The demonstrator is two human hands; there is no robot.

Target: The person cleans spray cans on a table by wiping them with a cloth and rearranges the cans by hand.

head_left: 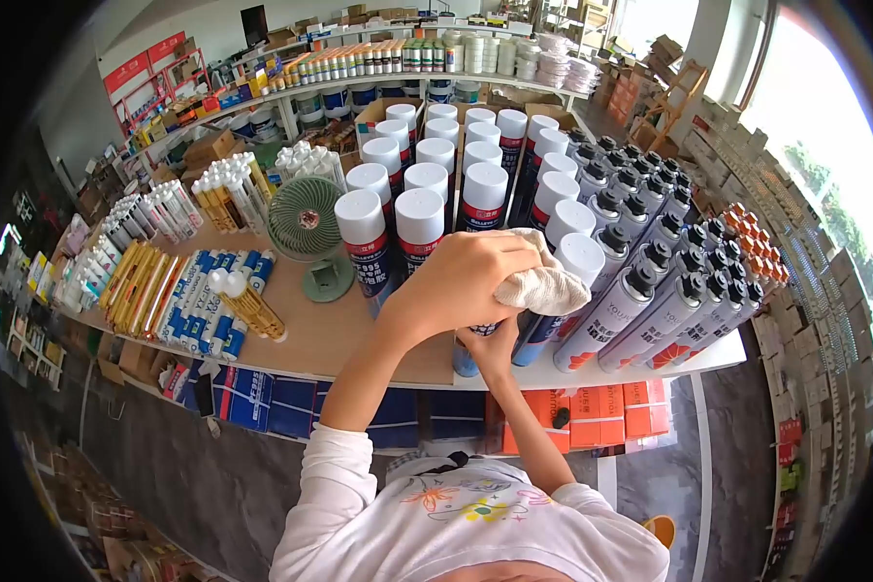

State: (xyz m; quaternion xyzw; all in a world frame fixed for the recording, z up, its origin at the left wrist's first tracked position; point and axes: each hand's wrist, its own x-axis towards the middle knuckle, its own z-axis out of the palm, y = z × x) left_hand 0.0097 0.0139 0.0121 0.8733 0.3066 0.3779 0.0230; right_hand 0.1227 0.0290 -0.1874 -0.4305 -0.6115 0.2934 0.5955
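Observation:
My left hand (461, 281) is closed on a cream cloth (545, 281), which bulges out to its right, above the front cans. Lower down, my right hand (492, 347) grips the lower part of a spray can (465, 361); my left hand and forearm hide most of that can. Rows of white-capped cans (420, 216) with dark and red labels stand behind and beside my hands on the table (378, 351). To the right are silver cans with black tops (623, 303), packed close together.
A green fan (306, 219) stands left of the cans. Further left lie blue-and-white tubes (196, 303) and yellow tubes (138, 283). Orange-topped cans (752, 242) are at the far right. Orange boxes (597, 412) and blue boxes (291, 405) sit under the table's front edge.

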